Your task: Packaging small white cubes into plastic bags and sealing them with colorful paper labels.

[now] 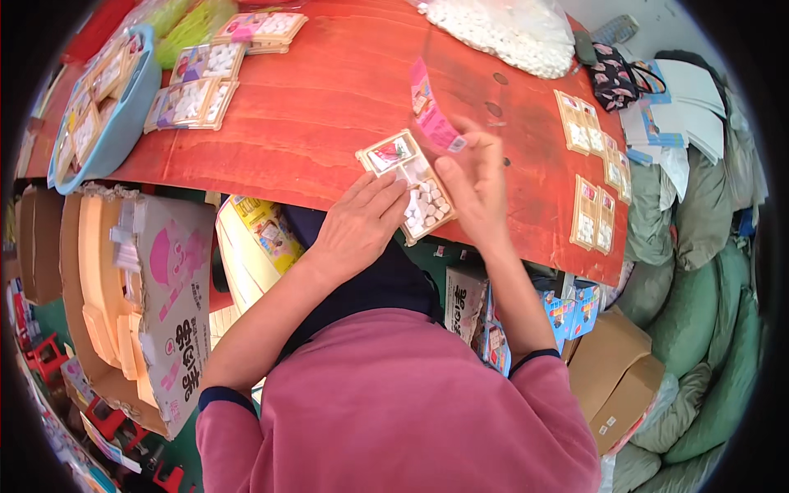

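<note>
On the red table (pixel 329 107) in front of me lies a shallow beige tray (pixel 445 215) with compartments. White pebble-like pieces (pixel 424 205) fill its near right section, and a small red-and-white packet (pixel 389 153) sits in the far left one. My left hand (pixel 359 220) rests on the tray's left side, fingers stretched out and lying flat over it. Just beyond the tray, my right hand (pixel 477 185) pinches a pink printed card (pixel 431 111) by its lower end. The card stands raised and slightly bent, apart from the tray.
Stacked filled trays (pixel 193 103) and a blue basin (pixel 136 107) of trays are at the far left. More trays (pixel 592 214) lie at the right edge. A bag of white pieces (pixel 501 37) lies at the back. A cardboard box (pixel 177 287) stands below left.
</note>
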Motion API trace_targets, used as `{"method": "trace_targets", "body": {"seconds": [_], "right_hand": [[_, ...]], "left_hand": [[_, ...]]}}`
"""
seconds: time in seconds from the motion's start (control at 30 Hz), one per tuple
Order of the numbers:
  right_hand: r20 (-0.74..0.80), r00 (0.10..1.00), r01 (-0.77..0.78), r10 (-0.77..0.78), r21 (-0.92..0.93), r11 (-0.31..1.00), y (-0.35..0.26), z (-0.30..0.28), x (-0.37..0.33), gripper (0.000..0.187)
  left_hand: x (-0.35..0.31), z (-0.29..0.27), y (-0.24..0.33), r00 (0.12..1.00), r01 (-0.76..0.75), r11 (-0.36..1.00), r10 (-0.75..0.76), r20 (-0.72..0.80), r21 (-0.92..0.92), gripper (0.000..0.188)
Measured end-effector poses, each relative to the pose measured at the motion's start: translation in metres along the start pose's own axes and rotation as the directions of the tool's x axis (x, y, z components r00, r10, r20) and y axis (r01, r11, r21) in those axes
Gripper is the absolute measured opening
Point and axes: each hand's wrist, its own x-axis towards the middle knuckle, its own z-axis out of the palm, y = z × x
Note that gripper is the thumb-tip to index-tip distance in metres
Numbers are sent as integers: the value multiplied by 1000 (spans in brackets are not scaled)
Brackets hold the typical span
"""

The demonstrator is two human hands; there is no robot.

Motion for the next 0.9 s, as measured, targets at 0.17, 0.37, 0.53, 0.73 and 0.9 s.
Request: {"method": "trace_targets", "body": {"seconds": [0.17, 0.37, 0.53, 0.73, 0.9], "right_hand": [[107, 993, -61, 42, 175, 983, -45, -23, 25, 24], [369, 904, -359, 214, 387, 849, -58, -36, 38, 21], [210, 869, -490, 447, 242, 838, -34, -32, 36, 23], [18, 854, -520, 520, 31, 853, 13, -27, 25, 28], [-46, 886, -449, 461, -323, 833, 23, -20, 26, 32]], "left_hand": [[-5, -8, -5, 964, 34, 986, -75, -254, -163, 25], [-4, -47, -9, 786, 171, 684, -528, -320, -709, 82], [-2, -39, 5, 632, 407, 78, -743, 219, -910, 41], [6, -20, -5, 547, 523, 36, -781, 303, -852, 22], [12, -19, -8, 545, 584, 99, -783, 299, -806, 22]]}}
